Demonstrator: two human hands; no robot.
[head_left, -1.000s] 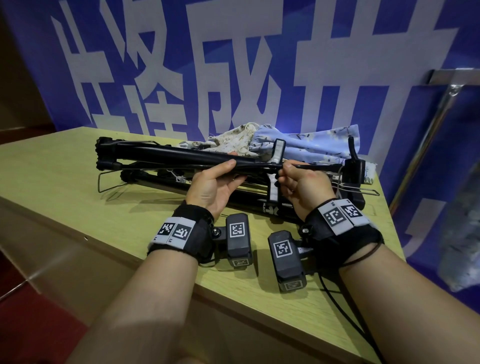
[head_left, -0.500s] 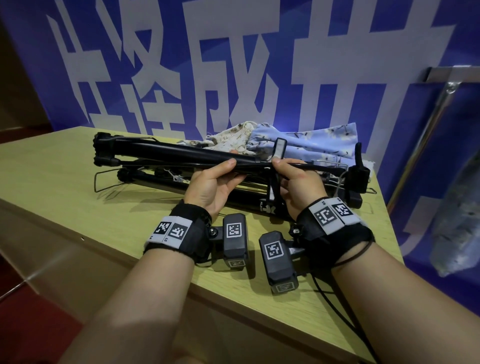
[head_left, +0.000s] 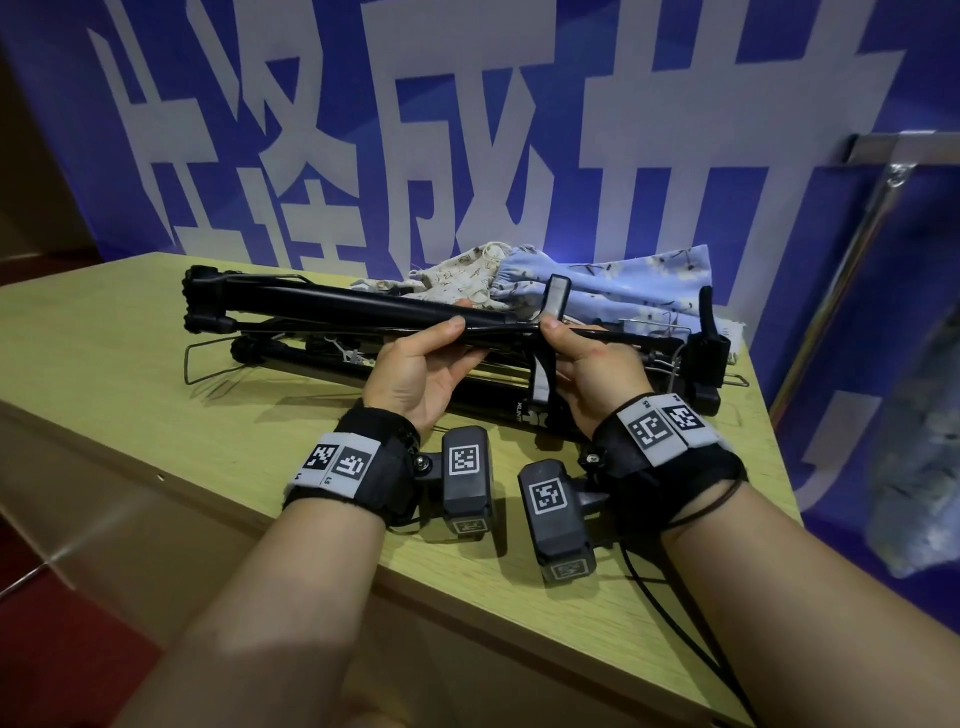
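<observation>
A folded black tripod lies lengthwise on the light wooden table, its feet to the left and its head to the right. My left hand grips one upper leg from below, thumb on top. My right hand grips the tripod just right of the left hand, beside a raised grey leg-lock lever. Both wrists wear black bands with printed markers and small black modules.
Folded floral cloths, one cream and one light blue, lie behind the tripod. Wire clothes hangers lie under it. A blue banner stands right behind the table; a metal rail stands at right. A black cable runs over the table's near edge.
Both hands and the tripod have shifted slightly to the left. My right thumb has moved up against the leg lock, whose grey lever now stands raised.
</observation>
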